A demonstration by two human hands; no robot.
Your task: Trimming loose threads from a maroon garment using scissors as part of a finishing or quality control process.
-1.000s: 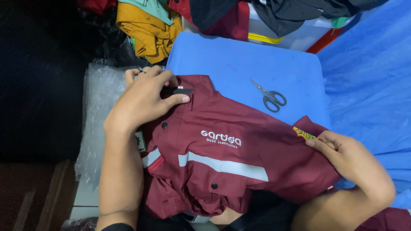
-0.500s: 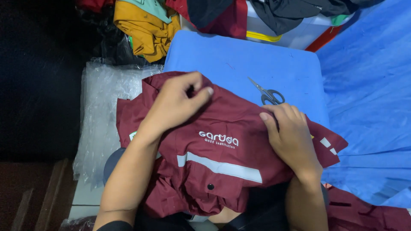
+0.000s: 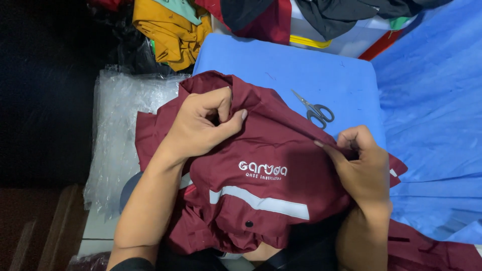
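Observation:
A maroon work shirt with white lettering and a grey reflective stripe lies bunched over a light blue board in front of me. My left hand pinches a fold of the shirt's fabric near its upper left part, fingers curled into the cloth. My right hand grips the shirt's right edge, thumb on top and fingers tucked under the fabric. A pair of grey-handled scissors rests on the board just beyond the shirt, between my two hands.
Clear plastic bags lie in a stack to the left of the board. A heap of clothes, mustard yellow, dark red and black, sits at the back. Blue sheeting covers the right side. More maroon cloth lies at the lower right.
Both hands went from lying flat on the shirt to pinching folds of it. The right hand moved in from the far right onto the shirt's right edge, and the shirt is more bunched.

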